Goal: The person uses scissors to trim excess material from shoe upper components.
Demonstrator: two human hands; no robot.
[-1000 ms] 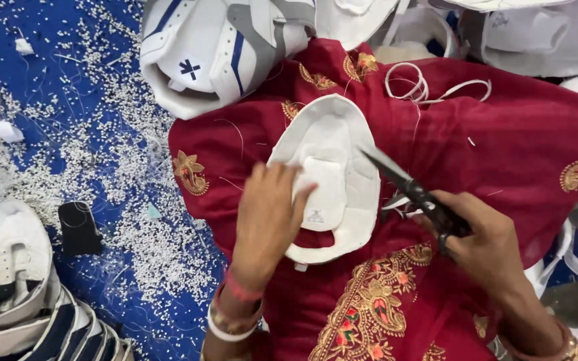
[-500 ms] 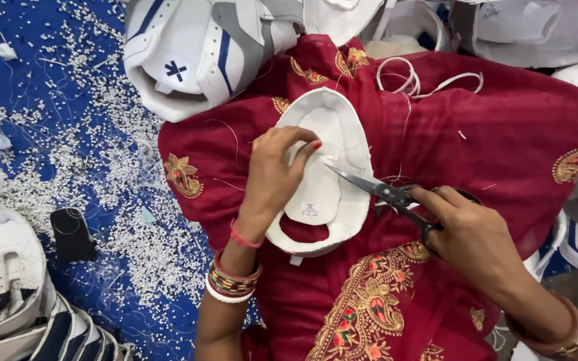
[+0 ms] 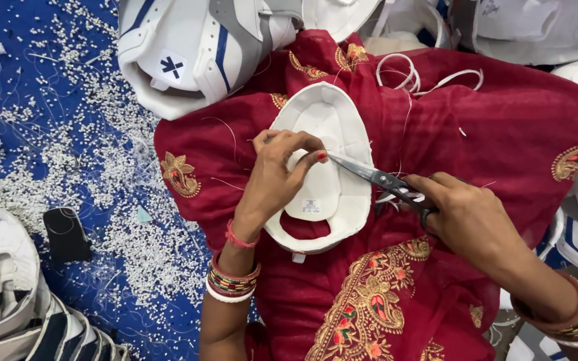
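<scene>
A white padded piece (image 3: 329, 167), oval with a cut-out opening at its near end, lies on the person's lap over red cloth with gold embroidery (image 3: 396, 307), roughly at the middle of the lap. The left hand (image 3: 277, 177) bends over the piece, fingertips pinching at something on its inner face near the scissors' tip; what is pinched is too small to tell. The right hand (image 3: 471, 217) is closed around the handles of dark scissors (image 3: 376, 179), whose blades point at the pinching fingers. The piece looks light and moulded, stiff enough to keep its curved rim yet probably yielding under pressure; the raised rim seems the sensible place to hold it, since the inner face looks smooth. A small white rectangular label (image 3: 311, 206) sits on its inner face towards the near end. At the lap's far left edge rests a larger white pad with blue stripes (image 3: 195, 53), bearing a square white patch with a dark mark. White crumbs (image 3: 68, 167) litter the blue floor to the left.
</scene>
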